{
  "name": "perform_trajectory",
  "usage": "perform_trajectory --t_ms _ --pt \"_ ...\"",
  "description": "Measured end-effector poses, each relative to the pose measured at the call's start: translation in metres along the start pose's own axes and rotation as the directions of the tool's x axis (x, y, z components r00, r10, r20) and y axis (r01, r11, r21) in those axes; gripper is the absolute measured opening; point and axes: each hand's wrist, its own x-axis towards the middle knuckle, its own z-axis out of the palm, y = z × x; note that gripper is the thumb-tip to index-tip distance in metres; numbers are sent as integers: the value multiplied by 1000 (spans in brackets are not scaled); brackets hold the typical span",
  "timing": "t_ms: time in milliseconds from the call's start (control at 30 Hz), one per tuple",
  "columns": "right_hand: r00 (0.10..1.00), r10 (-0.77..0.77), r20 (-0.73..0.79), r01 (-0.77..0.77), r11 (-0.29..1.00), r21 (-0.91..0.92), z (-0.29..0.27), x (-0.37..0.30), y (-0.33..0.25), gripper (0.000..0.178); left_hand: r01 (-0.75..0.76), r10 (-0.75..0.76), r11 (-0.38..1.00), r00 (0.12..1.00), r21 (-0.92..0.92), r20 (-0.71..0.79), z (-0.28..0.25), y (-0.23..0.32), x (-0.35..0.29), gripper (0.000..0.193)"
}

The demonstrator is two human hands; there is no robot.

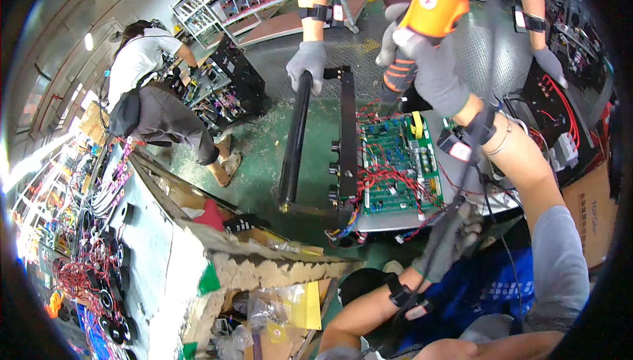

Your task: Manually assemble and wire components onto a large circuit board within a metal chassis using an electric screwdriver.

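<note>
My right hand, in a grey glove, is wrapped round an orange power tool with a dark, orange-striped section, held over the far part of an open metal unit. Green circuit boards with red and blue wires lie in that unit. At its near edge is my left hand, also gloved; cables cross it and its fingers are partly hidden. Opposite me, a co-worker's gloved hand grips a black bar handle beside the unit's black panel. The co-worker's other hand touches a dark panel at right.
A worn cardboard box with plastic bags stands near left. Beyond it, a bench carries black fans and wires. Another person bends over equipment at far left. Dark cables cross the view. Racks stand behind; a cardboard carton is at right.
</note>
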Motion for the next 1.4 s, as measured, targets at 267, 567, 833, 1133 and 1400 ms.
perform_trajectory --t_ms 267,567,833,1133,1400 --pt "993 112 -25 -110 992 62 15 12 62 30 105 -105 994 994 -17 3 -8 6 28 28" --pt "985 171 24 -169 983 -75 10 15 84 27 122 -112 989 987 -88 117 -18 18 34 27" --pt "989 150 -10 -150 989 19 10 17 93 31 154 -153 988 988 25 -34 -17 20 30 43" --pt "991 132 23 -133 990 48 7 17 94 30 159 -159 987 986 -12 -40 -20 17 34 36" --pt "974 226 5 -225 970 -97 13 31 105 26 187 -187 982 978 -9 -91 -13 21 35 32"
